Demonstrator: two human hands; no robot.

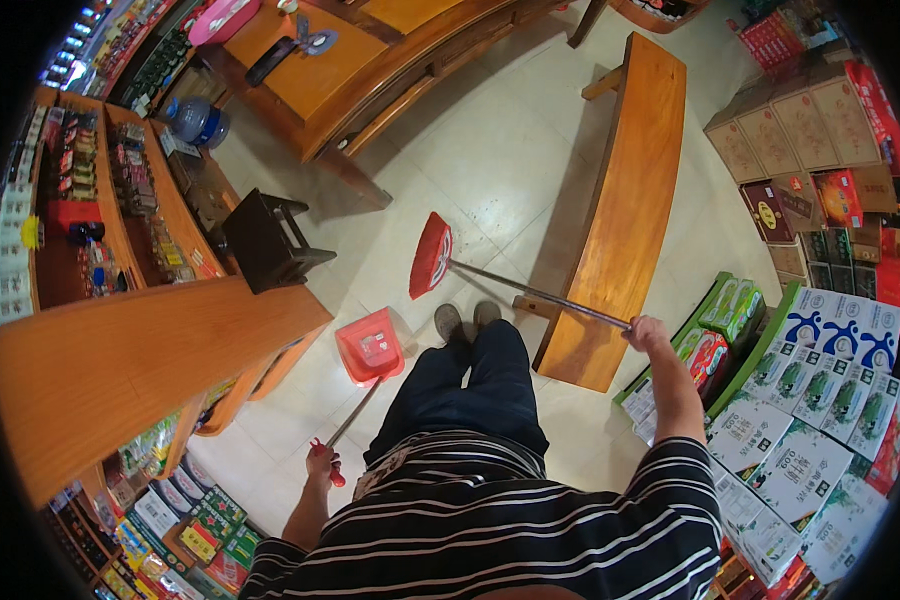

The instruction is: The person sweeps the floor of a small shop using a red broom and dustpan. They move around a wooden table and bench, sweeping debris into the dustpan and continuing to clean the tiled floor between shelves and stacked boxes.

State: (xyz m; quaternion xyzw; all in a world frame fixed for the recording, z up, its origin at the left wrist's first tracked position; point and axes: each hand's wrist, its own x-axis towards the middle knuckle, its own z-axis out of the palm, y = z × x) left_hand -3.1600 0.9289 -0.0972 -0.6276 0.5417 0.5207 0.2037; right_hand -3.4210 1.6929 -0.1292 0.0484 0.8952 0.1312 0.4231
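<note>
My right hand is closed round the end of a long metal broom handle, out to the right above the wooden bench. The broom has a red head, which rests on the tiled floor ahead of my feet. Specks of dark dirt lie on the tiles just beyond it. Low on the left, my left hand grips the red-ended handle of a dustpan. The red dustpan is at the floor left of my legs, its pan holding nothing I can make out clearly.
A long wooden bench stands to the right, a dark stool to the left. Ahead is a wooden table. A wooden counter and goods shelves line the left; stacked cartons crowd the right.
</note>
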